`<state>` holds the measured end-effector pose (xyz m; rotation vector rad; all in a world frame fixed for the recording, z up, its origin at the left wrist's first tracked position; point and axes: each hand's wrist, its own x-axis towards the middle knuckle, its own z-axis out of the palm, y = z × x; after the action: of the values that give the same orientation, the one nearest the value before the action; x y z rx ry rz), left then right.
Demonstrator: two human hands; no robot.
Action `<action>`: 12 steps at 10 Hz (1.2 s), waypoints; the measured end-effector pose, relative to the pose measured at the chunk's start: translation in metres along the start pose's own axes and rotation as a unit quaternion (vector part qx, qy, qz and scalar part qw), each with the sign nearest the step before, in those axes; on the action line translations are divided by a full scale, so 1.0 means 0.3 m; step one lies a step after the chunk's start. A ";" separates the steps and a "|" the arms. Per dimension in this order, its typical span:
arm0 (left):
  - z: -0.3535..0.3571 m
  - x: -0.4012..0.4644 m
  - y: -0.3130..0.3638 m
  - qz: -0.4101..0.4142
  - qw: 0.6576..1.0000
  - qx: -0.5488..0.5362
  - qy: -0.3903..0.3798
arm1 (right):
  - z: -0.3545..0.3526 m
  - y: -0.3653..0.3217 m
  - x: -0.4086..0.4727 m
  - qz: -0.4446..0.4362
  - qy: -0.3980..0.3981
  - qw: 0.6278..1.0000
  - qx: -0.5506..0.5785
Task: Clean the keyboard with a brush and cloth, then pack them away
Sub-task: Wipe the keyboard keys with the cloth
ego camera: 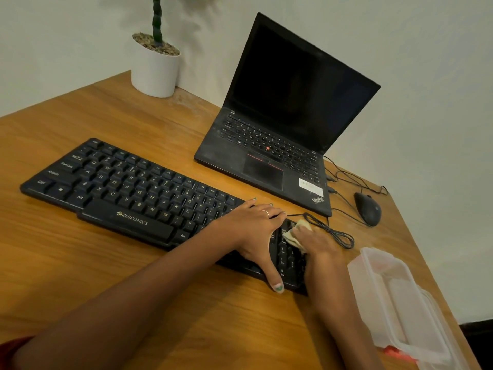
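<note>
A black keyboard [120, 188] lies slantwise across the wooden table [80, 263]. My left hand [253, 231] rests flat on its right part, fingers spread over the keys and thumb hanging over the front edge. My right hand [317, 244] presses a small pale cloth [293, 236] onto the number pad at the keyboard's right end. No brush is visible.
An open black laptop [280, 134] stands behind the keyboard. A black mouse [368, 208] and coiled cables [336, 233] lie right of it. A clear plastic container [394, 303] sits at the table's right edge, with something red beneath it. A white plant pot [154, 68] stands at the far corner.
</note>
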<state>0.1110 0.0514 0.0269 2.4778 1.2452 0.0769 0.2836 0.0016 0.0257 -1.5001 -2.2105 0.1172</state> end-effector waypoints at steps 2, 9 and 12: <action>-0.006 -0.004 0.015 -0.001 1.000 0.029 -0.006 | 0.017 -0.064 -0.109 -0.079 -0.069 0.994 -0.019; -0.012 -0.010 0.015 -0.005 1.000 0.024 -0.005 | -0.031 -0.029 -0.127 0.053 -0.101 0.983 -0.145; -0.007 -0.005 0.013 -0.009 1.000 0.024 -0.005 | -0.046 -0.051 -0.162 0.093 -0.092 0.982 -0.135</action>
<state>0.1126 0.0487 0.0305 2.5035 1.2802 0.0305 0.2907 -0.0506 0.0269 -1.9120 -2.2977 0.0147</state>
